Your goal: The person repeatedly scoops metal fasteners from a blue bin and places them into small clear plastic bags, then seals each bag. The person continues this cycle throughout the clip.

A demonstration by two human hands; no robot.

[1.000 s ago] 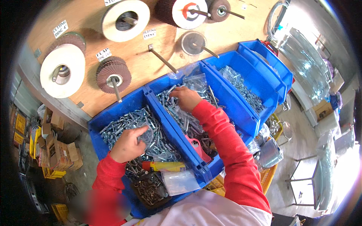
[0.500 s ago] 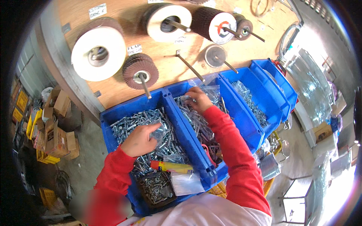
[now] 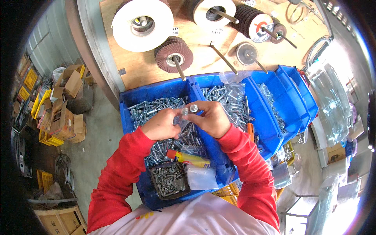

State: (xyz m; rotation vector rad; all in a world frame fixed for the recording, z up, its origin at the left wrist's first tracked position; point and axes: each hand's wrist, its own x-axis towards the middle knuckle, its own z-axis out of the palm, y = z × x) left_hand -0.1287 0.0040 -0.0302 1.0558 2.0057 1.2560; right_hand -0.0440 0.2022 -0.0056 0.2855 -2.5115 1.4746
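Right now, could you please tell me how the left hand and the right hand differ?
The right hand has silver metal pieces at its fingertips, while the left hand has clear plastic between thumb and forefinger. The left hand is over the left blue bin; the right hand is over the divider beside it. Both extend from red sleeves.

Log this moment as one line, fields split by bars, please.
left hand: holding clear plastic | right hand: holding silver fasteners | position: close together above leftmost blue bin | bin contents: loose metal hardware
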